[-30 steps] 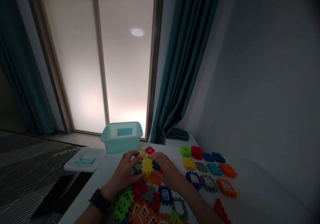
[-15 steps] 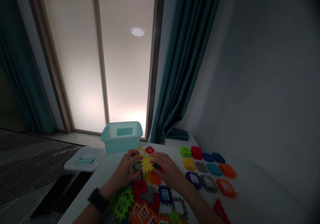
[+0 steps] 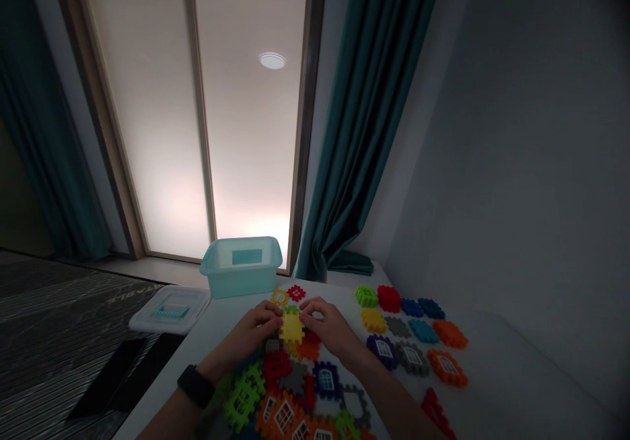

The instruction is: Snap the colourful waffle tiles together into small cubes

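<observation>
Left hand (image 3: 246, 335) and right hand (image 3: 329, 328) fingers are grasping yellow block (image 3: 291, 327) | near: many blocks in heap (image 3: 295, 381) | right: blocks laid in rows (image 3: 411, 358)

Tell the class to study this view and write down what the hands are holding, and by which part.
The left hand and right hand grip a yellow plastic interlocking tile between them, one at its left edge, the other at its right edge.

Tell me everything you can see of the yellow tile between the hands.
The yellow plastic tile is a matte, chunky piece with notched, toothed edges, its face turned toward the camera. It is pinched between the left hand and the right hand. A green piece shows at its top edge and an orange piece beside its lower edge; whether they are joined to it is unclear.
</observation>
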`<state>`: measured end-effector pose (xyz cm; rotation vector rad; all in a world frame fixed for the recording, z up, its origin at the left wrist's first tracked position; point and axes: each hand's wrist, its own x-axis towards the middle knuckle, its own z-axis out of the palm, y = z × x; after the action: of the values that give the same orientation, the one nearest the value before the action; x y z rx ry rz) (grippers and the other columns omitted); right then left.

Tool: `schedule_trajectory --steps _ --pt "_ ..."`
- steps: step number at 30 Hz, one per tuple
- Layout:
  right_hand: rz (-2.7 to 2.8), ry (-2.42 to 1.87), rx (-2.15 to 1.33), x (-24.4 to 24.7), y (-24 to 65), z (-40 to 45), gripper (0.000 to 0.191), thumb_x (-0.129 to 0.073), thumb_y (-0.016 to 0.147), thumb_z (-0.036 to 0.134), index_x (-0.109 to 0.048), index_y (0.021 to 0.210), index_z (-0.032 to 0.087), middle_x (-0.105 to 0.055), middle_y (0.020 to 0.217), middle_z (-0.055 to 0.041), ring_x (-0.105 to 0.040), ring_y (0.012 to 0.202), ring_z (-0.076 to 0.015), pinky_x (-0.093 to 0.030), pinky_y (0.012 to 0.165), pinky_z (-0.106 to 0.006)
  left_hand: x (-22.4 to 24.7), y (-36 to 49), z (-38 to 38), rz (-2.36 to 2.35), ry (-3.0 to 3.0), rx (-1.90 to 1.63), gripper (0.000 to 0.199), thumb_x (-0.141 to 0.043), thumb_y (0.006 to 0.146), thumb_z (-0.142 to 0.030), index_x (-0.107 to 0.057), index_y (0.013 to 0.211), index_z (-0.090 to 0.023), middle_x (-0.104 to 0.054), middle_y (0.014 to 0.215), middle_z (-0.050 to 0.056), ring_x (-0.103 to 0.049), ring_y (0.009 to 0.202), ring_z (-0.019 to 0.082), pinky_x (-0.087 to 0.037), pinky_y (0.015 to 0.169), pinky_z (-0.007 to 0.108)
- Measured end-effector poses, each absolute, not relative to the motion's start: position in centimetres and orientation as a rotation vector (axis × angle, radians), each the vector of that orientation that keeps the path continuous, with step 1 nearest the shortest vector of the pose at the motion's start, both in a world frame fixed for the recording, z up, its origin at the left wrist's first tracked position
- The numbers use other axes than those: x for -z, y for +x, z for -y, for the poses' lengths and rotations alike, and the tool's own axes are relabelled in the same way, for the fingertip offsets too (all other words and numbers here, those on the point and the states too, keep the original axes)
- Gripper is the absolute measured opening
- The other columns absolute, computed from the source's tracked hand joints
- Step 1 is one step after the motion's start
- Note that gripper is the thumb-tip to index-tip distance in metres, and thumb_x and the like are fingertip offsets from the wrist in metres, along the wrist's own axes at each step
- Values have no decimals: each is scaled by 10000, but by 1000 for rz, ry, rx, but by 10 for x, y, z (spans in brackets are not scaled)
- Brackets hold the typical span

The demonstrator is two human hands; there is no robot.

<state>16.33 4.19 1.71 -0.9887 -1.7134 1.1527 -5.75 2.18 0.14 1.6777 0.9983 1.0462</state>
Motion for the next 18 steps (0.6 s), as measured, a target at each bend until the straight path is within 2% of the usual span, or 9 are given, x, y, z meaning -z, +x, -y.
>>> schedule_trajectory --steps 8,11,14,18 --pt "1783 -980 -1091 -16 165 -41 196 -632 852 354 -594 740 198 -593 1014 -53 -608 937 -213 -510 792 -316 -5 -56 -20 -1002 1733 -978 408 -574 900 -518 -625 684 -176 -575 1013 60 -560 955 221 -473 886 328" --pt "1903 -923 -855 -17 165 -39 122 -585 892 276 -586 792 206 -564 1000 -45 -596 939 -206 -513 834 -340 -4 -55 -18 -1023 1778 -970 417 -489 951 -529 -653 786 -182 -585 1001 58 -556 974 227 -463 914 345" --pt "2068 -770 -521 -17 164 -33 95 -534 947 222 -586 868 216 -560 1070 -61 -569 1058 -220 -486 951 -388 -2 -56 -17 -1045 1832 -972 430 -413 989 -532 -656 878 -195 -600 1007 55 -552 1011 231 -452 948 361" --pt "2191 -662 -117 -15 163 -28 162 -456 1001 185 -590 922 231 -578 1085 -79 -559 1089 -239 -506 930 -418 -4 -60 -16 -1001 1969 -957 316 -546 936 -508 -650 882 -214 -598 1040 49 -555 1049 238 -462 959 368"
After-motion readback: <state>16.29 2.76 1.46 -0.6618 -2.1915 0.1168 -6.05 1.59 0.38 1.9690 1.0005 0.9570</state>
